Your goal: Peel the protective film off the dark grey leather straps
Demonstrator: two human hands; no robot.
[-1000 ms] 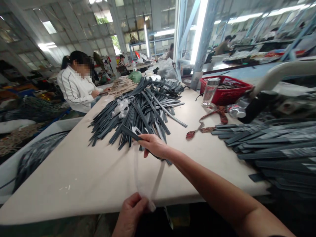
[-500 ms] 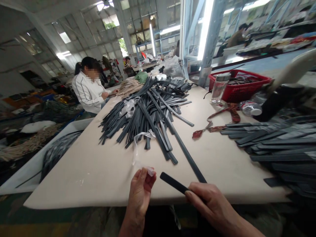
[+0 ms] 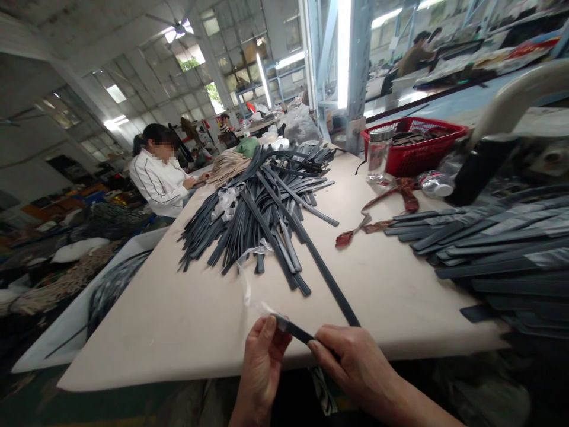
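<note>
A long dark strap (image 3: 324, 270) runs from the pile of dark straps (image 3: 262, 201) down to the table's near edge. My right hand (image 3: 355, 365) is closed round its near end. My left hand (image 3: 262, 356) pinches the very tip of that strap together with the end of a thin clear plastic ribbon (image 3: 244, 279), which trails back up to the pile. Both hands meet just over the front edge of the beige table (image 3: 178, 314).
A second stack of dark straps (image 3: 498, 249) lies at the right. Behind it are a red basket (image 3: 418, 148), a glass jar (image 3: 377, 155) and a patterned strap (image 3: 391, 201). A person in a white jacket (image 3: 155, 178) works at the table's far left. A white bin (image 3: 89, 296) stands left.
My two hands have come together; the left hand now pinches the tip of the strap that the right hand holds, with the clear ribbon still in it. The view has tilted slightly.
</note>
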